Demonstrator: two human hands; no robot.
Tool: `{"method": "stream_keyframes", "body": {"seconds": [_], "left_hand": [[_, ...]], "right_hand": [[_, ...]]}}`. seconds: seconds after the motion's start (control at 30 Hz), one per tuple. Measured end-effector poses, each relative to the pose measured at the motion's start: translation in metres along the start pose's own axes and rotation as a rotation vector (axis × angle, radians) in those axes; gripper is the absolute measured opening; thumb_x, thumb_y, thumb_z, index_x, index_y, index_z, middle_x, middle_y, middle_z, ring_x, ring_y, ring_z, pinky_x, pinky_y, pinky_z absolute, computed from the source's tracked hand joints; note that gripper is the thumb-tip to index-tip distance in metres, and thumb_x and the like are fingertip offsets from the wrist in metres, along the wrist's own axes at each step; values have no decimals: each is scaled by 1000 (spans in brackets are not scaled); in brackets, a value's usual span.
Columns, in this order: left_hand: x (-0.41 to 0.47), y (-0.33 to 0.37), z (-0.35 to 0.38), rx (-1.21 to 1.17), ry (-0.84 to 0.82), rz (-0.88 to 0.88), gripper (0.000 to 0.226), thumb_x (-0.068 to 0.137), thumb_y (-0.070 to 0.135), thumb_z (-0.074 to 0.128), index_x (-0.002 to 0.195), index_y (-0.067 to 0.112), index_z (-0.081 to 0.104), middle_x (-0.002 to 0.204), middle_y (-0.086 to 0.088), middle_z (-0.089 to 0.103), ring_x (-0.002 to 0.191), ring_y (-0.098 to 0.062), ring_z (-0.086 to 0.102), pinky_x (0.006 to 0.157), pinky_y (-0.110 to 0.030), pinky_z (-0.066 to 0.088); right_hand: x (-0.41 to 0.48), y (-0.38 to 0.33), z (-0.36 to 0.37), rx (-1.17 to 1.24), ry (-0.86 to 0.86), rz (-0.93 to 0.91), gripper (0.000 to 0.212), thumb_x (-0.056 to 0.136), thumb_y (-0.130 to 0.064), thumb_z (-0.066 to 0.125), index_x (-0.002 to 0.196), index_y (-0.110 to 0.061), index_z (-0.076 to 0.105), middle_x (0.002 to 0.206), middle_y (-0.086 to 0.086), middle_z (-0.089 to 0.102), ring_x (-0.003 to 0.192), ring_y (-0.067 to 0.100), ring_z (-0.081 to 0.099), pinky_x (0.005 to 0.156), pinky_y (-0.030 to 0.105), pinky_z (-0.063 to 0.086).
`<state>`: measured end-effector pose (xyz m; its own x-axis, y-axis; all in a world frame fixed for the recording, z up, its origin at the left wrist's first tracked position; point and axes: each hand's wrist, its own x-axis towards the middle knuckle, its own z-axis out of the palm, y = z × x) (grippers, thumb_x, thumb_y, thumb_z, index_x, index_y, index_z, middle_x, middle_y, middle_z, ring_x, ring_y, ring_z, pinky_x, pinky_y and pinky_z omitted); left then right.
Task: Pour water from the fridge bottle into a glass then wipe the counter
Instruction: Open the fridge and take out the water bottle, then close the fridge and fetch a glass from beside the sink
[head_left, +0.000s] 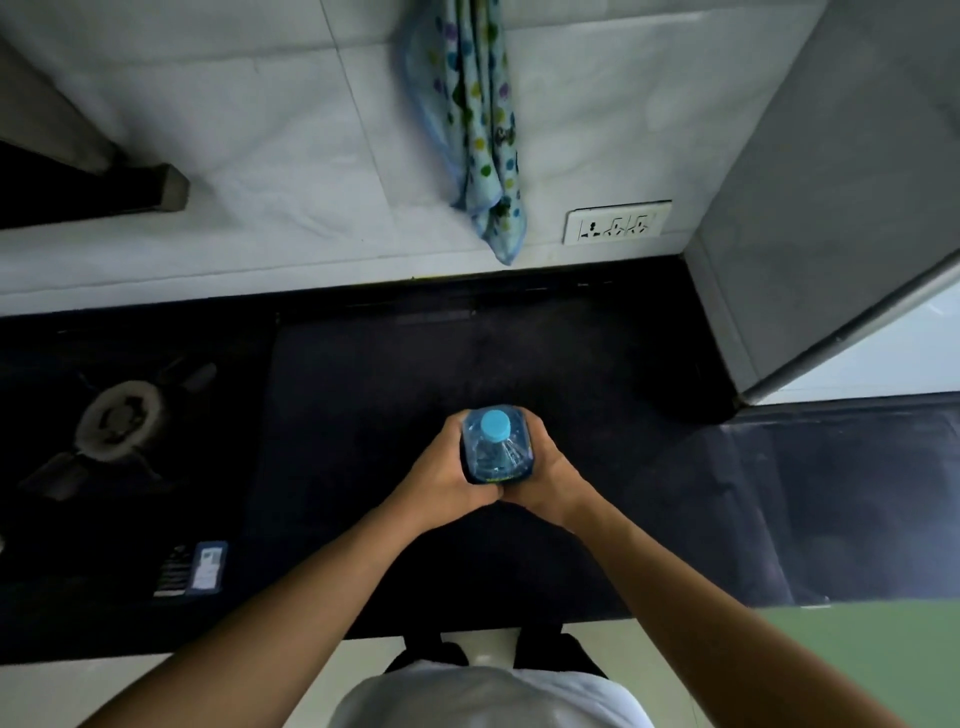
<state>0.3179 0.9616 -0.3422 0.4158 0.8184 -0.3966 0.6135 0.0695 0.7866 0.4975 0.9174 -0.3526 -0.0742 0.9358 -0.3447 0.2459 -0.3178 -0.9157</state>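
— Holding what, and where?

— Gripping a clear plastic water bottle with a light blue cap, upright, over the middle of the dark stone counter. Left hand wrapping the bottle's left side, right hand closing on its right, heels of both hands meeting at the near side. Hard to tell whether resting on the counter or hanging just above it.

— Which step, then?

— Judging by the cap sitting on: bringing the bottle to the pouring spot, not yet pouring. No glass showing anywhere on the counter.

— Calling for what next?

— Probably setting the bottle down, freeing one hand, twisting the cap off, then finding a glass.

— And for wiping?

— Hanging on the far tiled wall, a pale blue cloth with coloured dots, just left of a white socket plate. Sitting well to the left, a gas stove burner; standing at far right, a grey fridge body.
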Motion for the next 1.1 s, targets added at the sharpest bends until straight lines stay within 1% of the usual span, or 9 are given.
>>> {"method": "stream_keyframes", "body": {"seconds": [0.17, 0.27, 0.33, 0.47, 0.6, 0.7, 0.77, 0.87, 1.1], "left_hand": [[-6, 3, -6, 32, 9, 34, 85, 63, 41, 89, 126, 54, 34, 124, 30, 50, 110, 24, 46, 80, -10, 45], [-13, 7, -15, 64, 0, 76, 78, 68, 42, 90, 128, 45, 40, 122, 28, 50, 109, 14, 52, 81, -12, 44], [-17, 10, -21, 91, 1, 111, 70, 72, 39, 88, 125, 41, 43, 123, 26, 49, 110, 6, 53, 83, -14, 44], [-29, 15, -36, 201, 14, 177, 63, 79, 33, 84, 131, 27, 48, 125, 16, 46, 110, 0, 49, 76, -6, 36], [-49, 23, -48, 328, 16, 237, 63, 84, 36, 80, 137, 22, 48, 135, 1, 51, 120, -14, 55, 88, -21, 41], [-63, 29, -55, 414, 35, 262, 57, 85, 40, 76, 133, 22, 50, 133, 0, 53, 115, -16, 58, 90, -29, 49], [-73, 33, -58, 447, 43, 267, 56, 86, 42, 75, 132, 22, 51, 132, 0, 54, 113, -17, 58, 93, -34, 51], [-87, 39, -60, 529, 64, 256, 57, 86, 45, 72, 134, 21, 51, 131, -1, 55, 112, -18, 59, 94, -39, 52], [-120, 53, -43, 692, 139, 167, 61, 86, 55, 67, 135, 24, 49, 128, 3, 57, 108, -16, 60, 91, -35, 51]], "right_hand": [[-14, -7, 12, -68, 125, 84, 93, 68, -6, 85, 142, -24, 33, 127, -2, 57, 113, 13, 61, 88, 31, 57], [-29, -19, 23, -117, 213, 135, 83, 70, -12, 85, 139, -20, 38, 118, -7, 61, 103, 9, 64, 76, 18, 55], [-38, -28, 31, -195, 287, 164, 78, 73, -19, 85, 137, -19, 41, 117, -6, 60, 102, 8, 61, 77, 21, 52], [-59, -48, 43, -345, 430, 178, 63, 77, -22, 79, 131, -18, 46, 104, -9, 50, 103, 13, 51, 77, 24, 43], [-81, -64, 50, -451, 512, 188, 46, 81, -27, 75, 122, -21, 55, 104, -4, 54, 88, 11, 52, 61, 16, 39], [-96, -72, 50, -542, 514, 191, 40, 84, -30, 72, 121, -23, 59, 105, -3, 56, 83, 12, 54, 57, 12, 36], [-106, -79, 48, -593, 518, 193, 37, 84, -32, 71, 118, -24, 60, 99, -5, 53, 82, 15, 56, 59, 19, 41], [-120, -86, 44, -741, 487, 202, 38, 85, -38, 68, 117, -21, 58, 100, -1, 56, 92, 23, 60, 76, 33, 51], [-161, -88, 22, -942, 373, 166, 45, 88, -47, 64, 122, -19, 54, 112, 4, 61, 107, 27, 58, 87, 40, 46]]}}
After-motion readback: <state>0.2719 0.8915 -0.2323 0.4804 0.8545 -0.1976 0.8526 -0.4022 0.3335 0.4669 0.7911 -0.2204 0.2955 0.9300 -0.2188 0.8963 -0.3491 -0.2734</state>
